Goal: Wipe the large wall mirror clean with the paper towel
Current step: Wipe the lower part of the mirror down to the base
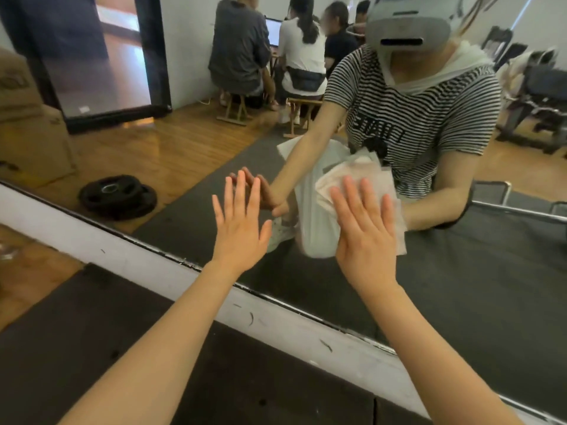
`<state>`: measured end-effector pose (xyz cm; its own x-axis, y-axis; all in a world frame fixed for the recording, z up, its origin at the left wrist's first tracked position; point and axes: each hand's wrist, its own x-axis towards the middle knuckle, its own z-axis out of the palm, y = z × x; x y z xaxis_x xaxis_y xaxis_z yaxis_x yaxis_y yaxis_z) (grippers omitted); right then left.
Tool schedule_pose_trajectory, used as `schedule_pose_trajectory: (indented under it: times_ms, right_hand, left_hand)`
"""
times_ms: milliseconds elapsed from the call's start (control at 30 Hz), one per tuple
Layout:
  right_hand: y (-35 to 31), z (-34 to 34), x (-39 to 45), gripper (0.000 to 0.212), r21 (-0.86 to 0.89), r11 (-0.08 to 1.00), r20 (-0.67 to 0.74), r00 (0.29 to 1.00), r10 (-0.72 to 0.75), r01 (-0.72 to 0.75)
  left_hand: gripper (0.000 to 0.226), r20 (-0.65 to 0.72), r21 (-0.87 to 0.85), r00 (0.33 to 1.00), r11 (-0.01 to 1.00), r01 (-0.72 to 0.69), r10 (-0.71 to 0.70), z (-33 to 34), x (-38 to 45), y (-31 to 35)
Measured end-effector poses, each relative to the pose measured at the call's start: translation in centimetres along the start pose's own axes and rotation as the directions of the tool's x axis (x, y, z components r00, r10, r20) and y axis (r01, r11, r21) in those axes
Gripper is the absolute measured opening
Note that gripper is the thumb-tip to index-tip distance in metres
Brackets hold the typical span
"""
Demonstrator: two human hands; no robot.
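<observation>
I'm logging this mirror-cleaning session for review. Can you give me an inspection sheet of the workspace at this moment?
Surface: mirror, wall-mounted, white ledge along its lower edge.
Job's things: paper towel, crumpled, pressed flat against the mirror.
Clutter: weight plates seen in reflection on the wood floor.
Hands: right hand flat on the towel; left hand open, fingertips at the glass, holding nothing.
Cables: nothing seen.
Surroundings: reflected people seated at a laptop, cardboard boxes, dark floor mat.

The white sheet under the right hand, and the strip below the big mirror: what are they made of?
The crumpled white sheet looks like soft matte paper towel, judging by its creases and ragged edges. The white strip below the large wall mirror seems painted wall or board; scuffs and chipped marks show.
</observation>
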<state>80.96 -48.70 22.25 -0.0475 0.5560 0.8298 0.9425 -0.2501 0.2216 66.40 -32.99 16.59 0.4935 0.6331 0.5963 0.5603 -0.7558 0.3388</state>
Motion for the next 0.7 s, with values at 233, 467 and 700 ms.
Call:
schedule_pose_trajectory:
  times_ms: [233, 467, 700]
  right_hand:
    - [-2.3, 7.0, -7.9, 0.073, -0.079, 0.993, 0.199, 0.977, -0.07, 0.087]
    - [-4.7, 11.5, -19.2, 0.088, 0.032, 0.966, 0.625, 0.749, -0.22, 0.257]
    - [-7.3, 11.7, -21.2, 0.107, 0.006, 0.997, 0.696, 0.716, -0.057, 0.074]
  left_hand:
    - [0.071, -0.128, -0.115, 0.991, 0.992, -0.046, 0.031, 2.6, -0.7, -2.0]
    - [0.071, -0.094, -0.126, 0.994, 0.99, -0.06, 0.048, 7.5, -5.4, -5.7]
    - [0.072, -0.09, 0.002, 0.988, 0.992, -0.125, 0.125, 8.6, -6.0, -7.9]
